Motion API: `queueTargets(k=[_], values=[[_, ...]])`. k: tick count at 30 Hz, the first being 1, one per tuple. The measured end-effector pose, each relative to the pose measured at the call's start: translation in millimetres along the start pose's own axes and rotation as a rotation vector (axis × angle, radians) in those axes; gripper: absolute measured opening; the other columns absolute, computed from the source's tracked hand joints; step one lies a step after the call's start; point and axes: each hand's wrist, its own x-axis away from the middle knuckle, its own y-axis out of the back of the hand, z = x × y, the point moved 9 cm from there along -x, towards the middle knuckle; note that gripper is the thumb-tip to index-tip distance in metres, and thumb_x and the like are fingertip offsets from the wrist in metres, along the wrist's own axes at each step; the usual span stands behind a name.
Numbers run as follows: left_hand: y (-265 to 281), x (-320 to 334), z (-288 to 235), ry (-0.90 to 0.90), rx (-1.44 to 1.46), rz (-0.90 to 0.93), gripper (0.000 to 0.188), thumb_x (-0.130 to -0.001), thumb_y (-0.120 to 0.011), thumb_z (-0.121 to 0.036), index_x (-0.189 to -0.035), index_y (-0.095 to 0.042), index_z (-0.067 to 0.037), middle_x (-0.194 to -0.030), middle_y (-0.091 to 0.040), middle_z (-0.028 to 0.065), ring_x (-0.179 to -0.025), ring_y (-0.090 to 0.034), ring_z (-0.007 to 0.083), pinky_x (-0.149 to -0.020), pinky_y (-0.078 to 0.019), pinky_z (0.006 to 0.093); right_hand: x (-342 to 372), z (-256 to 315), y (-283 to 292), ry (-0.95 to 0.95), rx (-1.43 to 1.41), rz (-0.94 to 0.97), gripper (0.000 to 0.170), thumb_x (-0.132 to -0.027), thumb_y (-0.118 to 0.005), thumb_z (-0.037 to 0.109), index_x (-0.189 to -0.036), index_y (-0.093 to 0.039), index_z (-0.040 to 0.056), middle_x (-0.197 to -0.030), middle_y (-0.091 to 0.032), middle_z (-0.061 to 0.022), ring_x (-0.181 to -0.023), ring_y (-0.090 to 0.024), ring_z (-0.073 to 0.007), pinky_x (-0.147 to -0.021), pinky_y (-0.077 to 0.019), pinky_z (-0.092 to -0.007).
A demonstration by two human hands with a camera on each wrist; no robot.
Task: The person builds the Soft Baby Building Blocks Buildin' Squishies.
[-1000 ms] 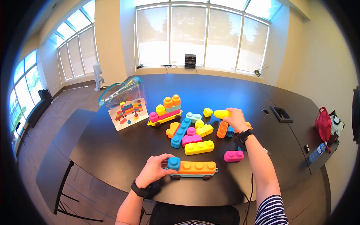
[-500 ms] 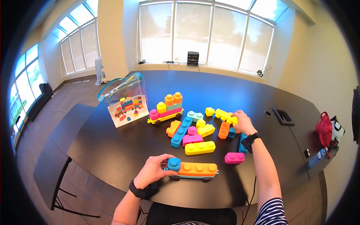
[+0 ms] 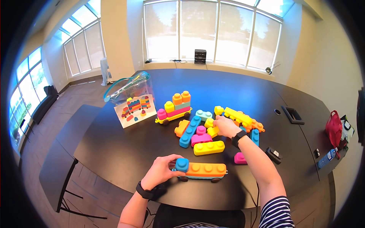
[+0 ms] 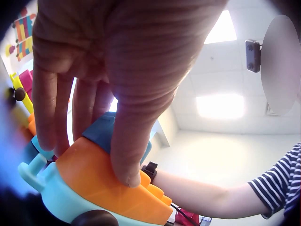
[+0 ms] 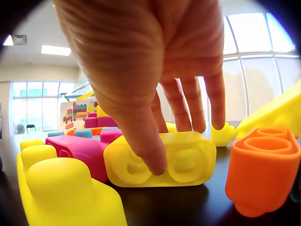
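Black table [image 3: 121, 152] with loose blocks [image 3: 209, 148] and wheeled wagon [image 3: 205, 173].
Open room lies between wagon and near table edge; blocks crowd close beyond. Left hand [image 3: 161, 171]: clamped on wagon's blue-topped end, fingertips partly hidden. Right hand [image 3: 228, 127]: thumb and fingers pinching yellow block [image 5: 190, 146] amid the loose blocks, hollow underside toward wrist camera, partly covered in head view.

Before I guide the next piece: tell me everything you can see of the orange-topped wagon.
The wagon has a light blue base, dark wheels and a coupling at each end. An orange block with three visible studs tops it, a studded blue block at the left. All look like smooth plastic. It stands upright on the dark table by the near edge. The left hand grips the blue end, thumb over the orange side.
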Motion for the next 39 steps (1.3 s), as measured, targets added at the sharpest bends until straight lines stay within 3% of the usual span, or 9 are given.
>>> queueTargets(k=[10, 13, 16, 20, 23, 26, 30, 35, 39], values=[[1, 1, -5, 0.009, 0.003, 0.018, 0.049, -0.078, -0.093, -0.011, -0.122, -0.073, -0.003, -0.106, -0.081, 0.0095, -0.1, -0.08, 0.0242, -0.099, -0.0616, 0.0358, 12, -16, -1, -0.156, 0.062, 0.03, 0.064, -0.064, -0.099, 0.018, -0.113, -0.059, 0.0051, -0.11, -0.069, -0.0177, -0.108, -0.07, -0.0381, -0.095, -0.0579, -0.0471], [1, 1, -5, 0.002, -0.021, 0.017, 0.051, -0.078, -0.095, -0.009, -0.123, -0.072, 0.0, -0.107, -0.08, 0.0078, -0.098, -0.078, 0.0175, -0.098, -0.0622, 0.033, 18, -5, 8, -0.15, 0.211, -0.029, 0.06, -0.068, -0.097, 0.021, -0.113, -0.06, 0.0069, -0.11, -0.071, -0.0164, -0.109, -0.07, -0.0374, -0.093, -0.0577, -0.0462], [1, 1, -4, 0.004, -0.008, 0.021, 0.051, -0.078, -0.095, -0.009, -0.122, -0.072, 0.0, -0.107, -0.08, 0.0078, -0.098, -0.078, 0.0171, -0.097, -0.0622, 0.0331, 18, 3, 20, -0.104, 0.072, -0.118, 0.047, -0.075, -0.094, 0.023, -0.11, -0.066, 0.008, -0.108, -0.073, -0.014, -0.108, -0.071, -0.035, -0.092, -0.0571, -0.0456], [1, 1, -3, 0.028, -0.02, 0.01, 0.049, -0.078, -0.093, -0.011, -0.122, -0.073, -0.003, -0.107, -0.081, 0.0094, -0.1, -0.08, 0.0242, -0.099, -0.0619, 0.0357, 25, 34, 25, 0.037, -0.359, 0.149, 0.034, -0.079, -0.091, 0.027, -0.1, -0.075, 0.0054, -0.103, -0.076, -0.0114, -0.106, -0.071, -0.034, -0.092, -0.0565, -0.0449], [1, 0, -1, 0.022, -0.016, 0.014, 0.05, -0.077, -0.094, -0.012, -0.121, -0.073, -0.003, -0.107, -0.081, 0.0095, -0.1, -0.08, 0.0243, -0.099, -0.0619, 0.0356, 35, 59, 24, 0.114, -0.265, 0.212, 0.05, -0.077, -0.093, 0.029, -0.112, -0.069, 0.0032, -0.109, -0.075, -0.0131, -0.106, -0.071, -0.0371, -0.092, -0.0558, -0.0462], [1, 0, -1, 0.019, -0.013, 0.014, 0.05, -0.077, -0.094, -0.012, -0.121, -0.073, -0.003, -0.107, -0.081, 0.0096, -0.1, -0.08, 0.0243, -0.099, -0.0619, 0.0355, 44, 67, 27, -0.002, -0.216, 0.296, 0.056, -0.079, -0.092, 0.026, -0.121, -0.064, 0.0028, -0.112, -0.073, -0.0145, -0.107, -0.071, -0.0379, -0.092, -0.0555, -0.0466], [0, 1, -1, 0.018, -0.023, 0.011, 0.049, -0.077, -0.094, -0.012, -0.121, -0.073, -0.002, -0.106, -0.081, 0.0094, -0.1, -0.08, 0.0245, -0.099, -0.0619, 0.0354, 52, 57, 16, 0.036, -0.253, 0.191, 0.054, -0.083, -0.089, 0.021, -0.128, -0.062, 0.0063, -0.112, -0.073, -0.0154, -0.107, -0.07, -0.0373, -0.093, -0.0551, -0.047], [0, 1, -1, 0.024, -0.037, 0.008, 0.051, -0.078, -0.095, -0.008, -0.122, -0.072, 0.001, -0.106, -0.08, 0.0074, -0.098, -0.077, 0.0161, -0.097, -0.062, 0.0332, 95, 86, 100, 0.141, -0.47, -0.073, 0.055, -0.088, -0.083, 0.015, -0.141, -0.066, 0.0126, -0.116, -0.074, -0.0165, -0.105, -0.07, -0.0358, -0.094, -0.0558, -0.045], [0, 0, -2, 0.018, -0.043, 0.009, 0.052, -0.077, -0.095, -0.008, -0.123, -0.072, 0.0, -0.107, -0.08, 0.0077, -0.098, -0.077, 0.0165, -0.098, -0.0619, 0.0336, 138, 126, 114, 0.199, -0.47, -0.058, 0.057, -0.089, -0.081, 0.012, -0.144, -0.067, 0.0163, -0.119, -0.073, -0.0135, -0.107, -0.071, -0.0323, -0.094, -0.0586, -0.0418]])
